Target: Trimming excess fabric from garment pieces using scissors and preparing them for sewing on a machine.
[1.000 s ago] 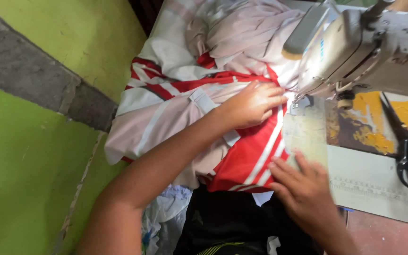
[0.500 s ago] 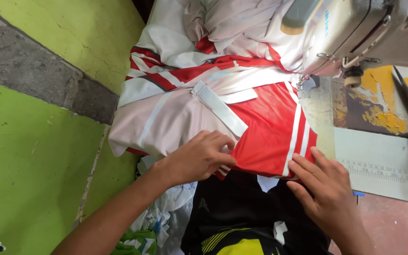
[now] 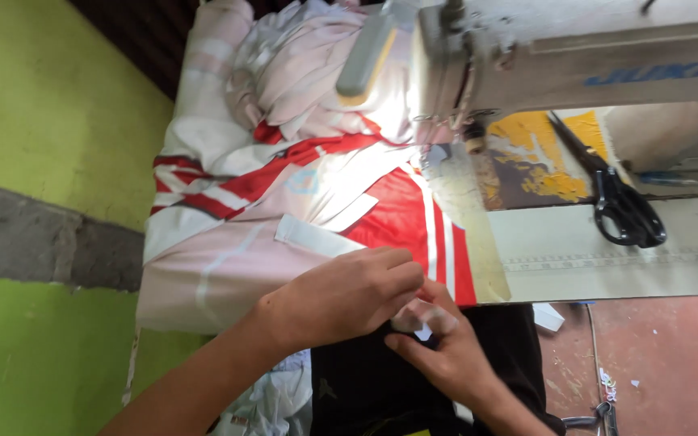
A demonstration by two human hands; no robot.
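Spreading across the pale tabletop (image 3: 607,274) is a red and white garment (image 3: 397,218), its near edge hanging just over the front, with more pale cloth (image 3: 284,73) heaped behind it against a grey sewing machine (image 3: 559,64). Black scissors (image 3: 620,198) lie on the tabletop under the machine's arm, well apart from the hands. To the left stands a lime-green wall (image 3: 34,121) crossed by a bare grey band; a reddish floor (image 3: 664,363) shows below the tabletop edge. The left hand (image 3: 349,295) curls over the garment's near edge, fingers bent and meeting the right hand (image 3: 438,347), whose fingers pinch a small white piece (image 3: 414,319) just under that edge. What the piece is cannot be made out. The machine's top is cut off, and glare washes out the cloth by the needle.
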